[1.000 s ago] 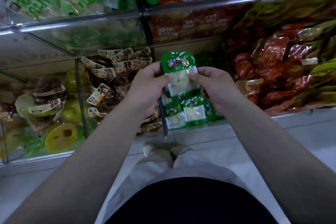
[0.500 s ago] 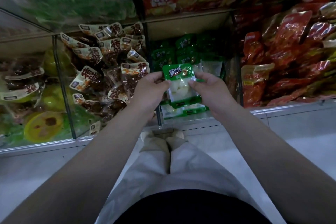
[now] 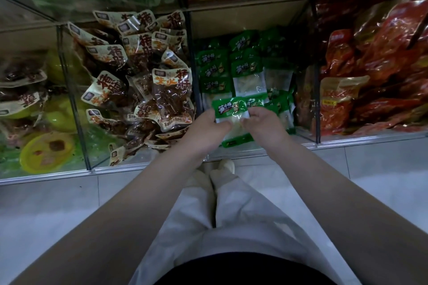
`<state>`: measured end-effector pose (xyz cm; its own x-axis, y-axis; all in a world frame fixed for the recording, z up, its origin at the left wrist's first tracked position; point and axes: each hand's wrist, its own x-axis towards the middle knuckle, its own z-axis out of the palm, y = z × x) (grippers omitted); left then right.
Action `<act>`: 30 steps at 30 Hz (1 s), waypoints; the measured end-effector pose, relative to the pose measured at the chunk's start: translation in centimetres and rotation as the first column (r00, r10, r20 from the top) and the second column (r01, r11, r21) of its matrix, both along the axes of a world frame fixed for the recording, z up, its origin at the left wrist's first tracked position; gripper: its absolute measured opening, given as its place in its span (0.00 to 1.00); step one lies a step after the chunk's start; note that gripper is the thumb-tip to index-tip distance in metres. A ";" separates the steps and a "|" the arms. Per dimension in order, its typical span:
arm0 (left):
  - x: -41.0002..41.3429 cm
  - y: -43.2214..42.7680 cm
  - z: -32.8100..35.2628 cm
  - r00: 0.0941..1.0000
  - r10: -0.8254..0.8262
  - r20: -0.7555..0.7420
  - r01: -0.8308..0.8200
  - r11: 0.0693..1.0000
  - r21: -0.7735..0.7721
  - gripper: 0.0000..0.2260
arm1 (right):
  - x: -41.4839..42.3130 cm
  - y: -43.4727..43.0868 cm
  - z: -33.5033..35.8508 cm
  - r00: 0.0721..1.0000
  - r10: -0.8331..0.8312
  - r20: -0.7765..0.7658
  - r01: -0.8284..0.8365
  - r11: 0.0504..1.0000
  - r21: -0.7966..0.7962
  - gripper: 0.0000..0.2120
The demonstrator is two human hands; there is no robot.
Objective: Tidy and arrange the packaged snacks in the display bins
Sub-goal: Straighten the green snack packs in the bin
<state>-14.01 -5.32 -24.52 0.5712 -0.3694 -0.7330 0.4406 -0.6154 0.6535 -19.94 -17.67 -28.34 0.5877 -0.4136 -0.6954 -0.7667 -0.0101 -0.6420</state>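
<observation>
Left of the fingers, the brown snack packets (image 3: 143, 81) lie jumbled, so that lot looks untouched. The left hand (image 3: 203, 129) and the right hand (image 3: 264, 125) each pinch one side of a green bamboo-shoot packet (image 3: 231, 110), which is held between them at the front of the middle bin (image 3: 194, 71). Beyond the fingers, green packets (image 3: 246, 69) already lie in rows, but this one is not yet placed. Right of the fingers, red packets (image 3: 382, 71) are heaped loosely and probably need tidying too.

We saw pale grey floor tiles (image 3: 58, 210) underfoot. Light trousers (image 3: 243, 220) ran down to pale shoes (image 3: 228, 165), and a dark top (image 3: 243, 271) filled the bottom edge.
</observation>
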 end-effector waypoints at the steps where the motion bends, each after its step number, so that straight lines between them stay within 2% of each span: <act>1: -0.1 0.0 -0.1 1.000 -0.015 -0.008 0.015 0.999 0.029 0.02 | -0.1 0.0 -0.3 1.000 0.017 -0.023 -0.017 1.000 0.000 0.18; 4: -0.3 -0.1 -0.4 0.999 -0.032 -0.031 0.034 0.998 0.058 0.05 | -0.3 0.3 -0.6 0.998 0.050 -0.042 -0.050 0.999 -0.004 0.07; 6: -0.2 -0.1 -0.4 0.998 -0.012 -0.064 0.015 0.999 0.048 0.06 | -0.5 0.5 -0.7 0.996 0.081 -0.035 -0.082 0.996 -0.029 0.10; 9: -0.2 0.1 -0.5 0.993 0.009 -0.114 -0.005 0.999 0.037 0.13 | -0.6 0.7 -0.9 0.995 0.103 -0.018 -0.104 0.994 -0.044 0.12; 10: -0.2 0.2 -0.7 0.995 0.007 -0.103 -0.002 0.999 0.046 0.12 | -0.5 0.8 -0.8 0.994 0.108 -0.006 -0.109 0.993 -0.046 0.12; 11: -0.2 0.2 -0.9 0.994 0.013 -0.111 -0.007 0.999 0.049 0.06 | -0.5 0.9 -0.7 0.993 0.114 0.006 -0.114 0.993 -0.037 0.12; 12: -0.3 0.3 -0.5 0.993 0.010 -0.114 -0.006 0.999 0.034 0.05 | -0.4 1.1 -0.7 0.991 0.130 0.018 -0.130 0.991 -0.021 0.13; 13: -0.2 0.3 -0.8 0.993 0.011 -0.119 -0.010 1.000 0.010 0.19 | -0.4 1.2 -0.7 0.988 0.150 0.029 -0.150 0.989 -0.005 0.14; 14: -0.3 0.4 -0.6 0.992 0.013 -0.124 -0.014 1.000 -0.004 0.27 | -0.4 1.3 -0.7 0.985 0.171 0.036 -0.172 0.985 0.005 0.15; 15: -0.4 0.5 -0.6 0.991 0.031 -0.134 -0.034 0.999 -0.019 0.29 | -0.5 1.3 -0.6 0.984 0.176 0.034 -0.176 0.984 0.013 0.15; 19: -0.7 1.5 -0.1 0.960 0.171 -0.221 -0.197 0.975 -0.099 0.25 | -0.7 1.1 0.2 0.997 0.050 0.058 -0.051 0.999 0.016 0.14; 21: -0.5 1.9 0.2 0.948 0.206 -0.242 -0.244 0.960 -0.138 0.19 | -0.8 1.2 1.2 0.991 -0.022 0.131 0.024 1.000 -0.012 0.15; 23: -0.2 2.1 0.9 0.941 0.222 -0.253 -0.274 0.943 -0.190 0.11 | -0.8 1.4 2.3 0.977 -0.086 0.197 0.087 0.996 0.008 0.11; 24: -0.2 2.0 1.4 0.937 0.233 -0.262 -0.294 0.929 -0.225 0.12 | -0.8 1.6 3.0 0.968 -0.118 0.220 0.113 0.993 0.035 0.09; 27: 0.1 1.8 3.0 0.925 0.271 -0.268 -0.345 0.895 -0.283 0.24 | -0.5 1.9 4.8 0.935 -0.210 0.286 0.182 0.976 0.123 0.11; 30: 0.3 1.6 4.4 0.919 0.278 -0.279 -0.366 0.866 -0.342 0.26 | 0.0 2.3 6.6 0.904 -0.264 0.335 0.207 0.958 0.198 0.19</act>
<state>-13.74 -3.71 -20.14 0.5528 -0.4661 -0.6908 0.7258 -0.1379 0.6739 -19.94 -15.32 -21.71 0.7055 -0.4752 -0.5258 -0.4560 0.2636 -0.8500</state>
